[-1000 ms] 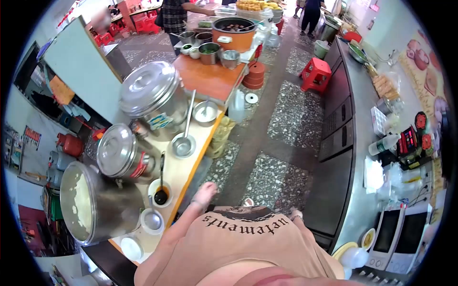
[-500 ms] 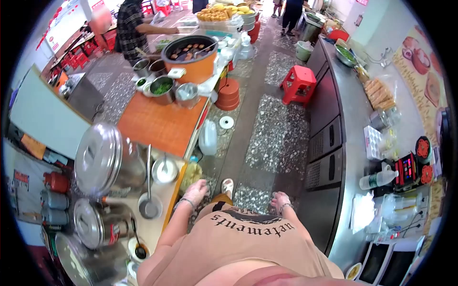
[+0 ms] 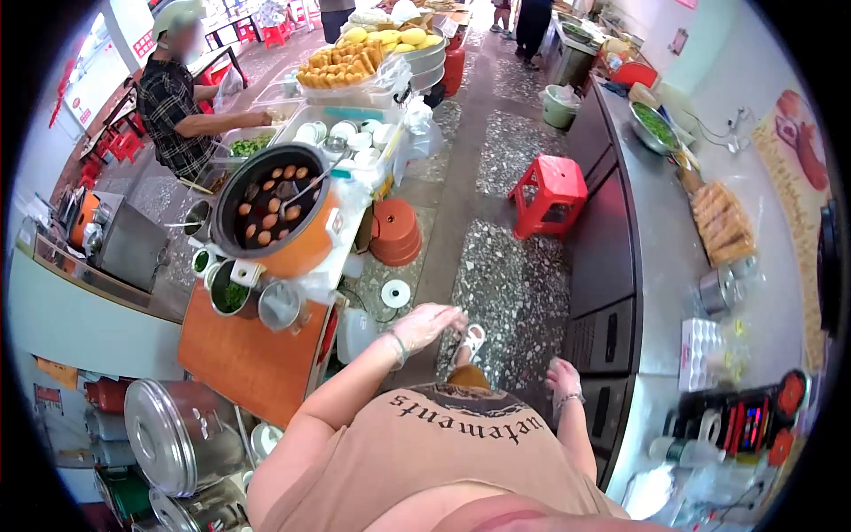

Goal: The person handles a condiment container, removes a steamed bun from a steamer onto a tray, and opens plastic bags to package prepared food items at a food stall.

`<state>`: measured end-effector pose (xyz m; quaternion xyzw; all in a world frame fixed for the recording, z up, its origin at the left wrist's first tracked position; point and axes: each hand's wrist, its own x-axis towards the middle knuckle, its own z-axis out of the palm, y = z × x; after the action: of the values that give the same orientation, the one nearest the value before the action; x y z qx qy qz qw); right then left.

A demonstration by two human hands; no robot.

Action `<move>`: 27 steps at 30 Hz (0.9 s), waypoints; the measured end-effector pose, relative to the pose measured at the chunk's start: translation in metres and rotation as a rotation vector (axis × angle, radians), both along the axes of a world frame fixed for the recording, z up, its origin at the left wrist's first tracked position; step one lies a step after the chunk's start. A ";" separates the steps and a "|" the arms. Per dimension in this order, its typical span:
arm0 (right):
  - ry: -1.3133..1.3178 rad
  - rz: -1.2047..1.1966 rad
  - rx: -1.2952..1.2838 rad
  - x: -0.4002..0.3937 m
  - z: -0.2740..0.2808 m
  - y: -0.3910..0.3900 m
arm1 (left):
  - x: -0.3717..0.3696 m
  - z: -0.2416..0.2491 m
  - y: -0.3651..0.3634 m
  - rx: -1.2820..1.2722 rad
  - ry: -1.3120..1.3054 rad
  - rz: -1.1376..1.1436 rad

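My left hand (image 3: 430, 326), in a thin clear glove, is held out in front of my body above the floor. Its fingers are stretched out and it holds nothing. My right hand (image 3: 563, 379), also gloved, hangs low by the steel counter's cabinets (image 3: 601, 266), its fingers loosely bent and apart with nothing visible in them. Neither hand touches anything. Ahead on the left, an orange pot (image 3: 306, 257) holds brown eggs in dark liquid, with a ladle (image 3: 310, 188) resting in it. A metal pot of chopped greens (image 3: 232, 297) and a clear container (image 3: 280, 306) stand beside it.
A red stool (image 3: 551, 199) stands in the aisle ahead. Orange-red stacked stools (image 3: 395, 232) and a white disc (image 3: 395, 293) are left of it. Fried dough (image 3: 341, 66) tops the stall, where a person in a checked shirt (image 3: 168, 106) reaches in. Bagged breadsticks (image 3: 722, 222) lie right.
I have moved forward along the aisle; the egg pot and red stool are nearer. My left hand has swung up and inward across my front. The person at the stall shows more fully.
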<state>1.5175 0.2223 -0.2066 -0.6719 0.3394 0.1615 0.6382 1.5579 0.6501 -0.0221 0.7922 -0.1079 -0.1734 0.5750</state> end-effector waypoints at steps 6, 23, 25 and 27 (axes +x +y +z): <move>-0.309 0.391 0.328 0.250 0.157 0.112 | 0.181 0.042 -0.048 -0.472 0.315 0.051; -0.504 0.837 1.022 0.726 0.272 0.257 | 0.658 0.065 -0.055 -1.376 0.588 -0.056; -0.159 0.712 1.219 0.779 0.273 0.264 | 0.729 0.066 -0.119 -2.112 0.127 0.072; -0.162 0.574 1.337 0.823 0.276 0.276 | 0.780 0.066 -0.121 -2.734 -0.638 0.150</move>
<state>2.3408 0.4985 0.0696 -0.2113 -0.0694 0.4447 0.8676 2.3380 0.5295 0.0435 -0.3768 -0.2712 0.2825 0.8395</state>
